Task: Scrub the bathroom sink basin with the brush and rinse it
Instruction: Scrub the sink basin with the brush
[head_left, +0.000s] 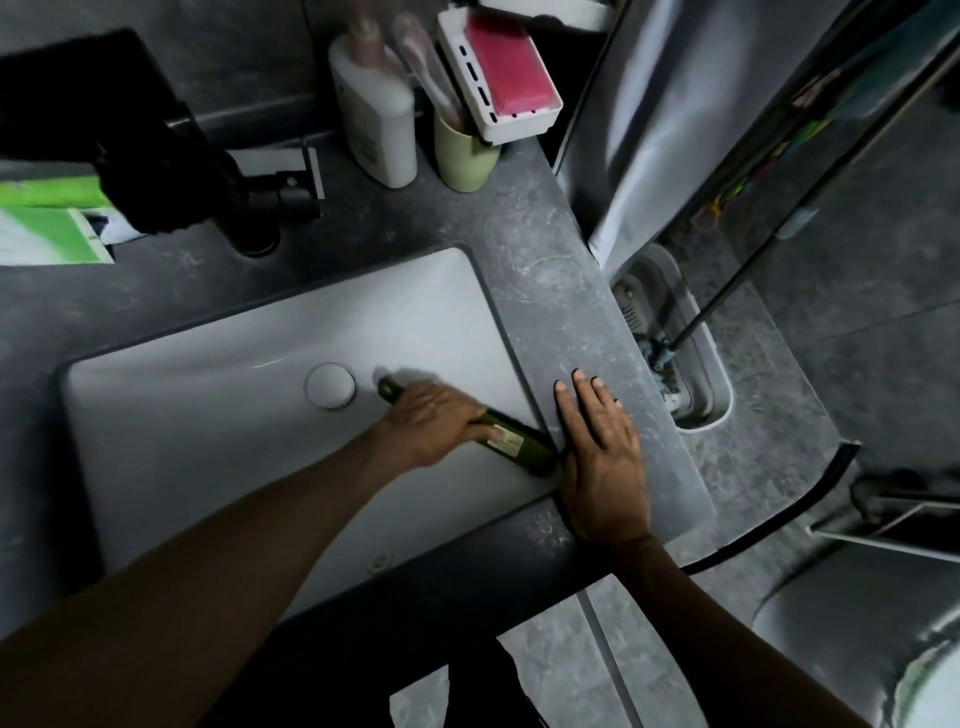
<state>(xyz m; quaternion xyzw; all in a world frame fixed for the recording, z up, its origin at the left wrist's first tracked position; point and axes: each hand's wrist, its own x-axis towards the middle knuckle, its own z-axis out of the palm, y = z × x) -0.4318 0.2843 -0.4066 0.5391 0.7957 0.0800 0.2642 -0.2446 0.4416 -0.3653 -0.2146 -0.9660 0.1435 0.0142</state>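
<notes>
A white rectangular sink basin (218, 415) is set in a dark grey stone counter, with a round white drain cap (330, 386) near its middle. My left hand (431, 421) grips a dark green brush (514, 441) that lies low in the basin's right part, its far end just right of the drain cap and its near end against the right wall. My right hand (602, 452) rests flat, fingers spread, on the counter at the basin's right rim. A black faucet (260, 202) stands behind the basin.
At the back of the counter (550, 291) stand a white lotion bottle (376, 124), a pale green cup (464, 156) with toothbrushes and a white tray (498, 88) holding a pink block. A green-and-white packet (47, 228) lies at the left. A mop bucket (680, 353) sits right of the counter.
</notes>
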